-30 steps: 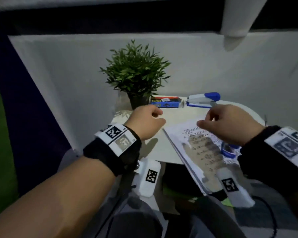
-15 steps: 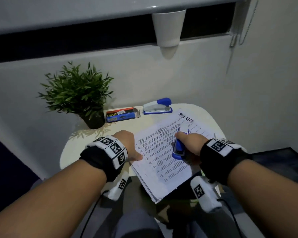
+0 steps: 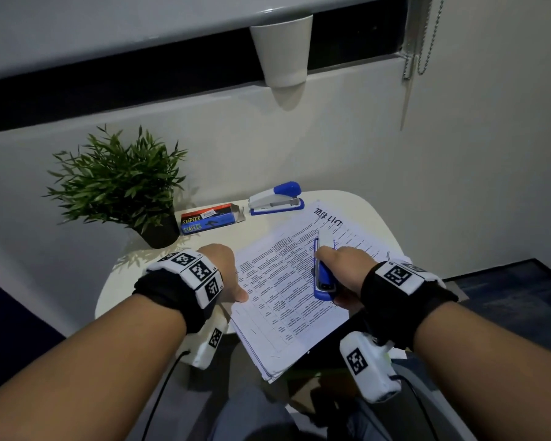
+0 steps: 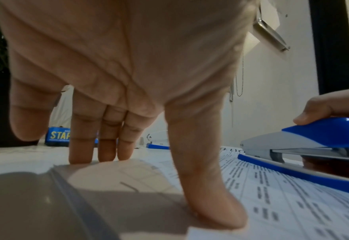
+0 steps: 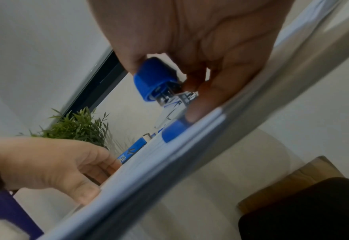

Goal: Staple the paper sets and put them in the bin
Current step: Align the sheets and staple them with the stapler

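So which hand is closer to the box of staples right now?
Left. The left hand rests on the papers' edge just below the staples box; the right hand grips a stapler farther away.

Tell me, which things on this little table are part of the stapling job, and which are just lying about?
In use: paper stack; blue stapler gripped by right hand; left hand pressing the paper.

Lying about: second stapler; staples box; potted plant; white cup.

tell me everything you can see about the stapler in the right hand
The blue and grey plastic stapler has a blue cap, grey nose, metal staple channel and blue base. It lies lengthwise on the stack of printed white paper sheets, nose pointing away from the person. The right hand grips it, fingertip on the blue cap, others at its side. Its arm looks unpressed.
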